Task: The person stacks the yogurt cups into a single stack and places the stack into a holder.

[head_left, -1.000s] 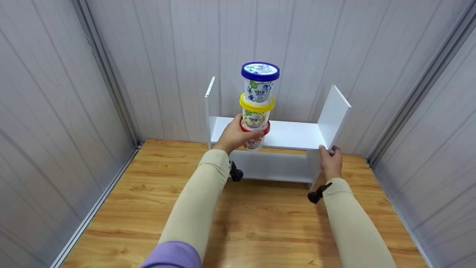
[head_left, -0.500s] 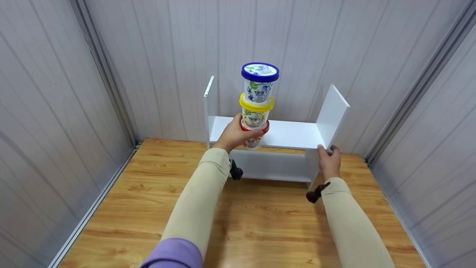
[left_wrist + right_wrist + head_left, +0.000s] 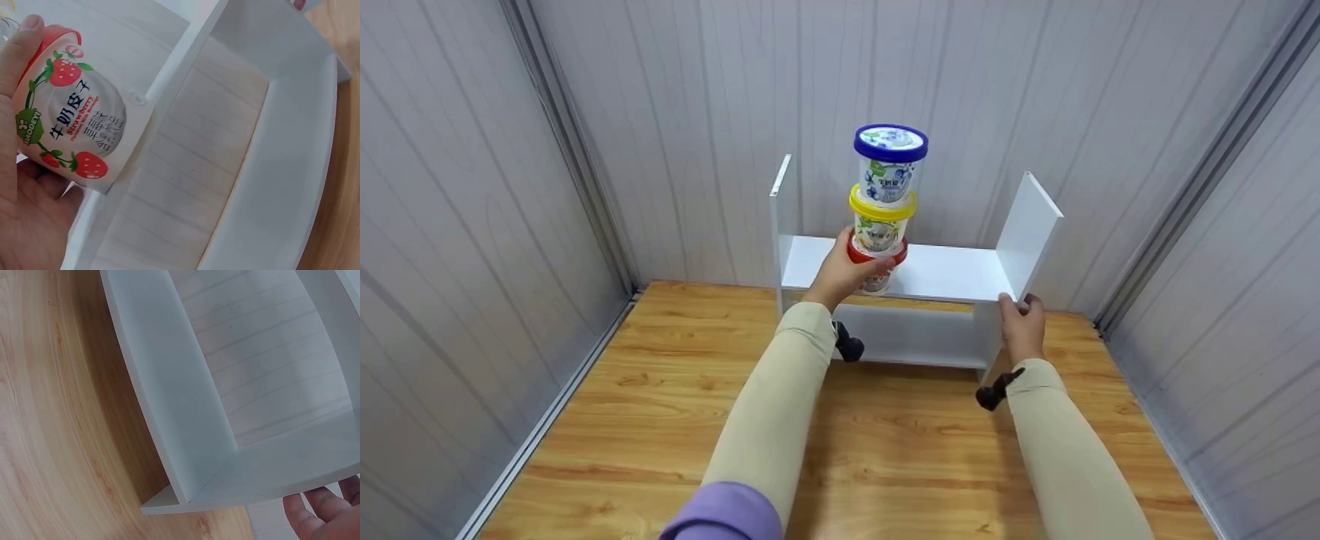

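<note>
My left hand [image 3: 840, 276] holds the red-lidded strawberry cup [image 3: 73, 118], its thumb across the front and fingers round the far side. Stacked on that cup is a yellow-lidded cup [image 3: 879, 232], with a blue-lidded cup [image 3: 888, 180] on top. The stack is at the front edge of the upper board of a white shelf [image 3: 952, 270]; whether the bottom cup touches the board I cannot tell. At the shelf's right side, my right hand [image 3: 1023, 330] grips the side panel [image 3: 281, 472], thumb in front at the upper board's corner and fingers on the outer face.
Two upright panels rise at the upper board's ends, the left panel [image 3: 784, 225] and the right panel [image 3: 1030, 236]. A lower board [image 3: 911, 337] runs beneath. The shelf stands on a wood-grain surface [image 3: 660, 420], close to a pale back wall [image 3: 720, 135]; side walls flank it.
My left hand has shifted slightly right and a little farther forward with the three stacked cups. The right hand stays at the shelf's side.
</note>
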